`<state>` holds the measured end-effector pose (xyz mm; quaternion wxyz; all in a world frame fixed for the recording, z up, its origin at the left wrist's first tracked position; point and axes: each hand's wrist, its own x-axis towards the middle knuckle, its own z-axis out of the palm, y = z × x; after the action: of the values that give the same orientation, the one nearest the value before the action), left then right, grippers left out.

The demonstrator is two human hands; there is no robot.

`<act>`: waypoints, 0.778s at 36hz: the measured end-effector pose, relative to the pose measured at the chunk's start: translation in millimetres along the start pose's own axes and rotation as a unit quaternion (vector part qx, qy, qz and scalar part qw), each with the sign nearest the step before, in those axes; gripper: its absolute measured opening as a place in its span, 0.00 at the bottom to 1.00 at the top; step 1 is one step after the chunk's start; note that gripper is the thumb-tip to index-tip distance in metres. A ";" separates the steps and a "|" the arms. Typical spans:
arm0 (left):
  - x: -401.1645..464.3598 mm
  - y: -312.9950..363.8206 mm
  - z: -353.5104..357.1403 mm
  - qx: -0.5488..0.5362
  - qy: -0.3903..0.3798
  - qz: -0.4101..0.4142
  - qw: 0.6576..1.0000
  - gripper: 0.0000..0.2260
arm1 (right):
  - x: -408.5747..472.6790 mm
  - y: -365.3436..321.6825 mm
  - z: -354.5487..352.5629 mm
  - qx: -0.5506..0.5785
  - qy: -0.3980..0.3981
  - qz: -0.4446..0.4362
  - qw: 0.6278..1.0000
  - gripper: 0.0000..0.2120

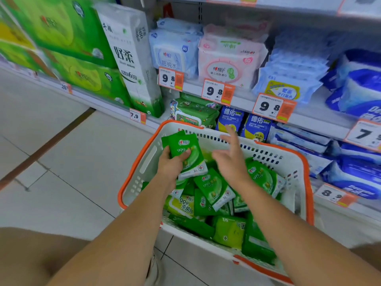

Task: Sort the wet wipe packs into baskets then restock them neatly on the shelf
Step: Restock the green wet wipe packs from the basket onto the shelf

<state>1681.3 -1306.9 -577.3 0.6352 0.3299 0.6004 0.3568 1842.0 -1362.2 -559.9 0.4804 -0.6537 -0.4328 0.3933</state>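
Green wipe pack (186, 154) upright in gripping left hand (171, 165); right hand (232, 159) spread.

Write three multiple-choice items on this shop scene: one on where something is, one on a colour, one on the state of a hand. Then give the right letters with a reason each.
1. Where does the basket of green wet wipe packs stand?
A. on the top shelf
B. on the floor in front of the shelves
C. on a trolley

2. What colour is the basket's rim?
A. orange
B. blue
C. black

3. What is the left hand doing?
A. resting flat on the floor
B. pointing at a price tag
C. gripping a stack of green packs

Answers:
1 B, the basket sits on the floor tiles against the lower shelves.
2 A, an orange band runs round the white slotted walls.
3 C, its fingers curl round green packs lifted above the pile, while the right hand hovers with fingers spread and holds nothing.
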 end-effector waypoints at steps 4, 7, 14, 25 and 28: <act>-12.7 2.1 8.7 0.115 -0.014 0.103 0.988 0.44 | 25.4 45.9 -71.8 -0.404 0.009 0.165 0.900 0.32; -21.0 2.2 15.4 0.131 -0.034 0.118 0.984 0.53 | 14.8 80.1 -97.7 -0.426 -0.032 0.264 0.865 0.40; -30.9 11.0 27.7 0.146 -0.040 0.114 0.982 0.54 | -3.9 74.7 -90.3 -0.315 0.042 0.095 0.943 0.42; -65.7 95.6 45.3 0.020 -0.021 0.188 0.982 0.31 | 4.7 -96.7 -42.2 0.057 -0.015 -0.015 0.998 0.07; -90.9 131.8 41.7 0.011 -0.020 0.217 0.976 0.19 | -1.9 -128.8 -28.5 0.125 -0.008 0.001 0.992 0.12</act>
<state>1713.2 -1314.2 -415.1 0.5506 0.4662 0.5053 0.4735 1843.7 -1351.1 -428.5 0.5543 -0.5863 -0.3833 0.4496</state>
